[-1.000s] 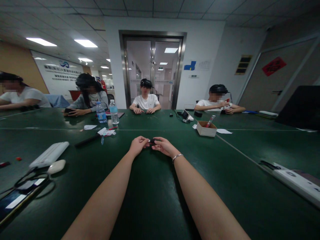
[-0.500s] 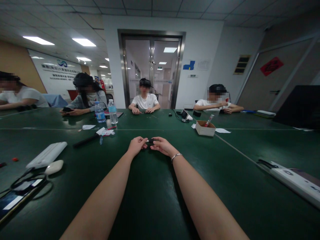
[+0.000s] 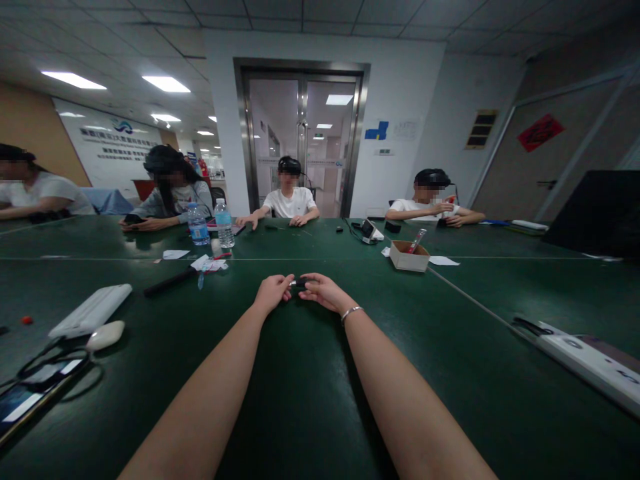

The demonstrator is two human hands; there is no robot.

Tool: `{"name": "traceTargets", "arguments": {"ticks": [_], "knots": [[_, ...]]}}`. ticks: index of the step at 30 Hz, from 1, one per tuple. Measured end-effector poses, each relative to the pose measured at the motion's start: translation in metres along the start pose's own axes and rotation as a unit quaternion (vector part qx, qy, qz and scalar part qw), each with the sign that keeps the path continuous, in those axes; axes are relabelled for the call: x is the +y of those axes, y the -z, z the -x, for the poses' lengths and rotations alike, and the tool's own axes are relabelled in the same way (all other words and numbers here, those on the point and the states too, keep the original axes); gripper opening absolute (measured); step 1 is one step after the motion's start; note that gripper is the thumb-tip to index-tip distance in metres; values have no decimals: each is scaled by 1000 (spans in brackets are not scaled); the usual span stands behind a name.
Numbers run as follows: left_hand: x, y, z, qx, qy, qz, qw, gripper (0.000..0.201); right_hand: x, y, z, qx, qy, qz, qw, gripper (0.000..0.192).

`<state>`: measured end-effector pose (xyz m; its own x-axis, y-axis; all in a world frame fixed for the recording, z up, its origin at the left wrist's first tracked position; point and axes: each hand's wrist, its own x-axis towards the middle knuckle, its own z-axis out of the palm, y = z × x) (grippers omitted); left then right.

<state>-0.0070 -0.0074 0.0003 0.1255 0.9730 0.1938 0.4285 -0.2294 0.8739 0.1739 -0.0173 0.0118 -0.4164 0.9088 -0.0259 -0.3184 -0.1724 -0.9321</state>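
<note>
Over the middle of the green table, both hands meet at a small black piece with a silvery end, too small to name more exactly. My right hand is closed on its black part, a metal bangle at the wrist. From the other side, my left hand pinches at the silvery end with thumb and fingers. The fingertips hide part of the piece.
On the left are a white power bank-like case, a phone with a cable, and two bottles. A small open box stands ahead right; a white power strip lies right. Several people sit around.
My hands stay together at the same spot; slightly more of the silvery end shows between them. Across the table, a person's arm has reached out toward the bottles.
</note>
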Motion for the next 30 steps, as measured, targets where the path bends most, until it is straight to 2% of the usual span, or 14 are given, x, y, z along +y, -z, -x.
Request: {"name": "traceTargets", "arguments": {"ticks": [4, 9, 15, 21, 26, 30], "knots": [[3, 1, 2, 6, -4, 2, 1000, 48, -1, -1, -1, 5, -11, -7, 1000, 18], [1, -1, 1, 12, -8, 62, 998, 42, -3, -3, -2, 11, -21, -5, 1000, 6], [6, -1, 3, 1, -68, 119, 991, 41, -4, -4, 0, 39, 4, 15, 999, 7], [9, -4, 2, -12, 1, 125, 992, 41, -4, -4, 1, 53, 18, 27, 998, 4], [9, -4, 2, 2, -14, 111, 994, 38, -5, -5, 1, 47, 11, 35, 998, 5], [10, -3, 3, -2, 0, 109, 994, 38, -5, -5, 1, 46, 8, 32, 998, 3]]}}
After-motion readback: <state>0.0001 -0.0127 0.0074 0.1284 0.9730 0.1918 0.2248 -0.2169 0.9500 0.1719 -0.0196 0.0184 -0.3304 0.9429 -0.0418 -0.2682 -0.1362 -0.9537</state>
